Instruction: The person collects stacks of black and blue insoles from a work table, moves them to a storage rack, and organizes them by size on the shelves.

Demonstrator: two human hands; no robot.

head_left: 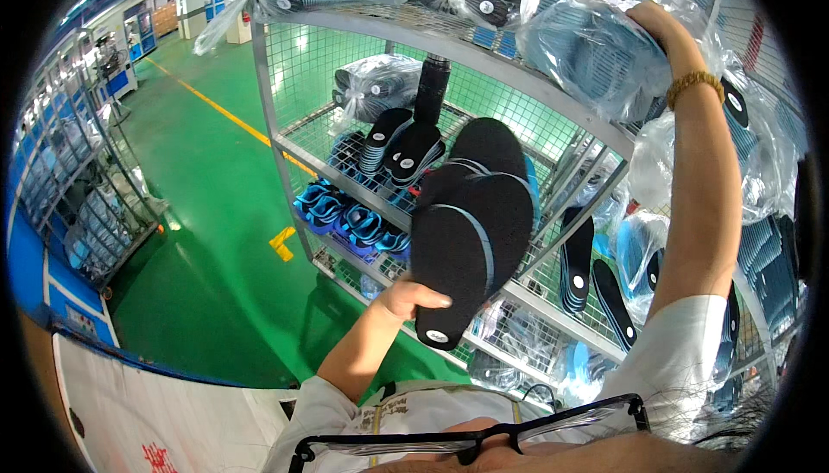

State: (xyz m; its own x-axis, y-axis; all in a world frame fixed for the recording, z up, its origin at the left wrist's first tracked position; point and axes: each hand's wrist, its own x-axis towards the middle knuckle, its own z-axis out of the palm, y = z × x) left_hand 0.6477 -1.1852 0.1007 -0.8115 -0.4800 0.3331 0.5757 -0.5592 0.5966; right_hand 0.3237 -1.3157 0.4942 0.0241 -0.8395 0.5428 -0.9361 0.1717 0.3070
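Note:
My left hand (408,298) grips a bundle of black insoles (471,214) near its narrow heel end, thumb laid across the top. Pale blue bands cross the insoles, and a round white label marks the heel of the top one. My right hand (656,25), with a beaded bracelet on the wrist, reaches up to the top shelf. Its fingers are curled over the edge of a clear plastic bag (591,50) packed with light blue insoles. The fingertips are partly hidden by the bag's film.
A grey wire-mesh rack (449,45) stands before me. Its shelves bear bagged insoles (376,84), loose black stacks (413,152) and rolled blue pieces (345,214). Another loaded rack (95,205) is at the left. A white-topped table (173,412) lies near, lower left, beside green floor (207,179).

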